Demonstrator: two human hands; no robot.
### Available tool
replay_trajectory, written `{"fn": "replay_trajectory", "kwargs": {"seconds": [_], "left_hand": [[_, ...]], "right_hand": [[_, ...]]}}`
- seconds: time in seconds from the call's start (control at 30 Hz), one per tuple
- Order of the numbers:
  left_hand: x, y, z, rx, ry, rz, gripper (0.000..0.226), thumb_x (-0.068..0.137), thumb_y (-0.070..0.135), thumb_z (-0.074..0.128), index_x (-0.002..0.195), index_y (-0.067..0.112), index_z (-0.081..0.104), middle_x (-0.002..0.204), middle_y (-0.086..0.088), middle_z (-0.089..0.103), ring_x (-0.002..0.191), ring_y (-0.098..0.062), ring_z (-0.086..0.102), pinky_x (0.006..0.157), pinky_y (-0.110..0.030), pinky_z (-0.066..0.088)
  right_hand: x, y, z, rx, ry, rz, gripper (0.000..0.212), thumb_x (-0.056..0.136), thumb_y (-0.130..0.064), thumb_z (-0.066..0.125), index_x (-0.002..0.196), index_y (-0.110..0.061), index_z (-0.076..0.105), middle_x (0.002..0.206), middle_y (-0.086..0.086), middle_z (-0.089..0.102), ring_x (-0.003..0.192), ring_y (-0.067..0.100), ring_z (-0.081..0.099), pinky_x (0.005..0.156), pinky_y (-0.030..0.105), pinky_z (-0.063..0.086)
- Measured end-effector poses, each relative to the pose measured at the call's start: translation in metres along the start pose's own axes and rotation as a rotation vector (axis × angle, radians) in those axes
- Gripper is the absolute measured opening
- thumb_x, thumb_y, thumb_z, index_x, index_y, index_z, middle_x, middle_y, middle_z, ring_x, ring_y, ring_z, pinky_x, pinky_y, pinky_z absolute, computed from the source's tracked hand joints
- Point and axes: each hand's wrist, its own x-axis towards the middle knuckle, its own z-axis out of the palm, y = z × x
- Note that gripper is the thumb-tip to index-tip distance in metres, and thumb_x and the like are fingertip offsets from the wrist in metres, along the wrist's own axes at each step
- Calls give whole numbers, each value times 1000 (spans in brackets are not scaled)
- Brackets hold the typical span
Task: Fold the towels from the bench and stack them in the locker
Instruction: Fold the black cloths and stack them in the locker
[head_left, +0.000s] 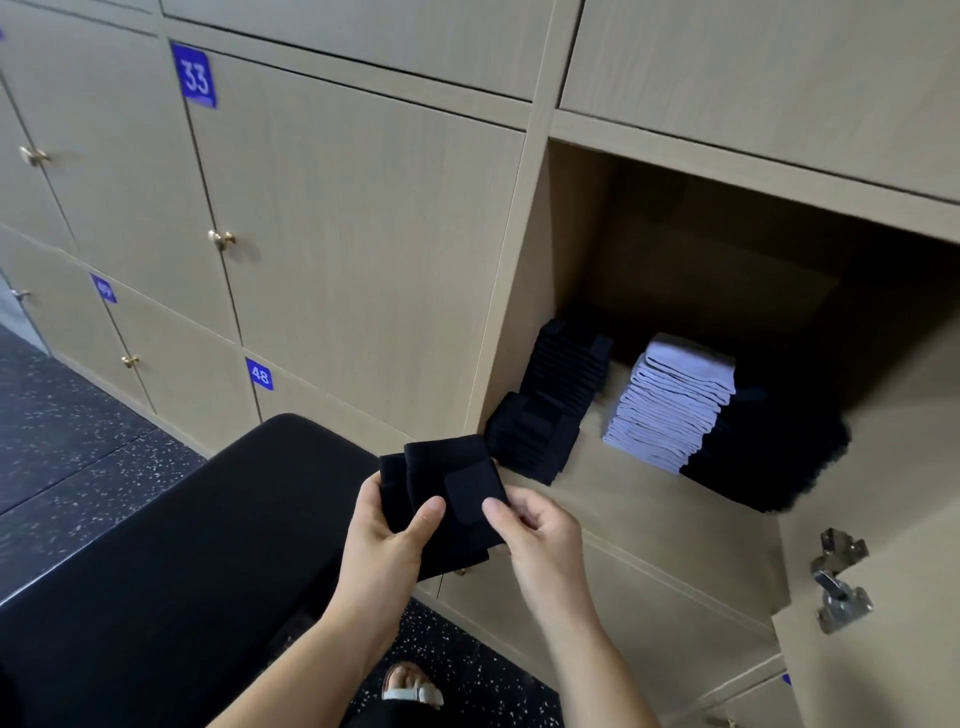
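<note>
Both hands are closed on one thing on my feed: the left hand (387, 535) and the right hand (540, 540) each pinch a folded black towel (447, 486), thumbs on top, holding it in the air just before the open locker (623, 501). Below and left I see the black bench (182, 545). Inside the locker a black stack (550, 410) stands by the left wall, a pale stack (670, 405) near it, and a dark pile (769, 457) right against the pale one.

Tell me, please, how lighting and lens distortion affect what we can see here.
Head view: the wide lens bows the locker edges; its interior falls into shadow, so the black towel stacks lose detail, while the pale stack reads clearly.
</note>
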Motion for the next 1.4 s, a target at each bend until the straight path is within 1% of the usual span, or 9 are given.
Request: {"fn": "replay_trajectory", "kwargs": {"seconds": [0.13,0.23,0.3,0.5,0.73,0.9,1.07,1.2,1.4], "left_hand": [[-21,10,-1,6,-8,-13,33,89,14,70,117,24,58,110,-3,72,100,-20,71,84,-38,59],[-31,20,-5,-39,4,-61,34,87,20,72,119,22,59,111,-4,72,102,-22,71,92,-45,56],[-34,26,-6,-66,15,-96,33,87,23,72,118,20,60,109,-6,73,100,-25,71,93,-46,55],[-45,43,2,21,-105,-117,31,85,5,72,113,14,65,105,-9,74,95,-28,73,83,-46,59],[-51,40,20,-42,3,-92,24,86,3,70,107,14,67,98,-8,76,89,-26,74,80,-42,58],[-51,29,26,-3,-21,-112,21,88,6,69,107,15,68,96,-6,76,88,-25,74,78,-43,59],[-32,26,20,45,7,-113,17,94,9,63,108,17,66,100,-6,75,92,-25,73,79,-43,59],[-10,21,13,117,25,-73,20,94,8,63,109,21,65,101,-3,75,92,-21,72,77,-36,58],[22,9,9,107,28,-83,19,93,8,63,108,21,64,98,-3,75,89,-19,73,74,-33,58]], "right_hand": [[-18,-14,-9,27,20,43,17,91,-8,60,98,-17,73,88,-3,76,83,8,70,65,15,49],[-27,-25,-20,84,34,93,16,90,-8,61,95,-17,72,87,0,76,81,12,69,70,27,54],[-31,-34,-29,116,27,105,14,89,-6,61,96,-12,72,87,3,76,82,15,70,77,32,55],[-41,-53,-47,66,-98,94,17,90,-6,60,96,-15,72,87,3,75,78,12,69,64,24,53],[-59,-39,-56,176,72,126,16,91,-5,60,101,-13,71,94,10,75,85,25,71,69,28,59],[-63,-24,-48,131,171,41,16,91,-3,59,95,-11,73,88,3,76,87,20,72,85,37,56],[-37,-14,-55,107,265,26,13,89,-7,63,95,-13,73,87,3,75,88,21,70,82,33,54],[3,-5,-66,85,319,13,9,87,-10,65,84,-2,66,76,20,65,72,23,56,72,36,46],[71,-2,-78,66,428,48,12,86,-7,66,81,3,61,72,5,54,66,18,44,65,29,38]]}}
